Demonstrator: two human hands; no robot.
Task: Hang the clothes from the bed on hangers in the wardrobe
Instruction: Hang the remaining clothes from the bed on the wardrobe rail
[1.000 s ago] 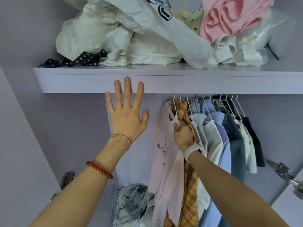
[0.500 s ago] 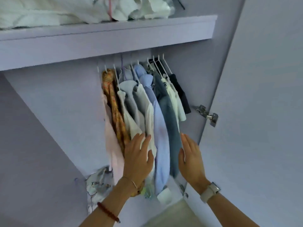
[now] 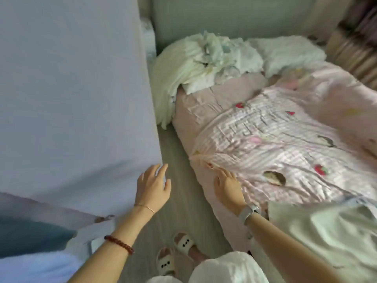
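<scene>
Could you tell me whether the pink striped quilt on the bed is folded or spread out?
Spread out: the pink striped quilt lies open and wrinkled across the bed, its corner beside the right hand.

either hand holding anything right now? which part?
Nothing held. Left hand hangs open over the floor; right hand reaches open toward the pink quilt.

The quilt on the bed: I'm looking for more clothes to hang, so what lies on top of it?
A pale garment lies on the quilt's near end, beside the right hand. Elsewhere the top shows only its printed pattern. Anything beneath the quilt is covered.
</scene>
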